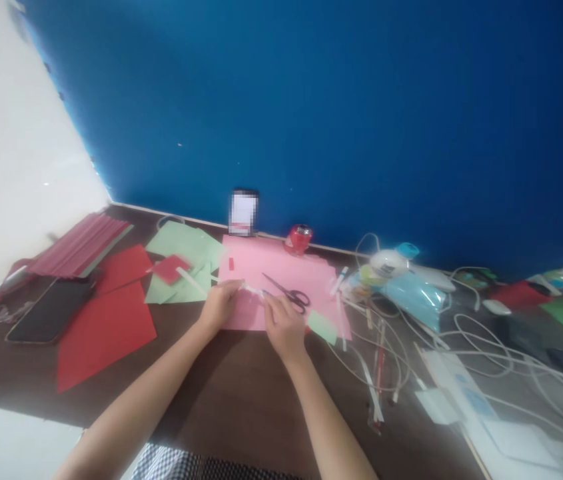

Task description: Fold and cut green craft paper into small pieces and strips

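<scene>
Both my hands rest on a pink paper sheet on the dark wooden table. My left hand and my right hand are closed in a pinch on the two ends of a thin white paper strip stretched between them. Black-handled scissors lie on the pink sheet just beyond my right hand. A white stick-like tube lies on the green paper left of my left hand.
Red sheets and green sheets lie to the left, with a phone and a dark red notebook. A small red pot stands by the blue wall. White cables and packets clutter the right.
</scene>
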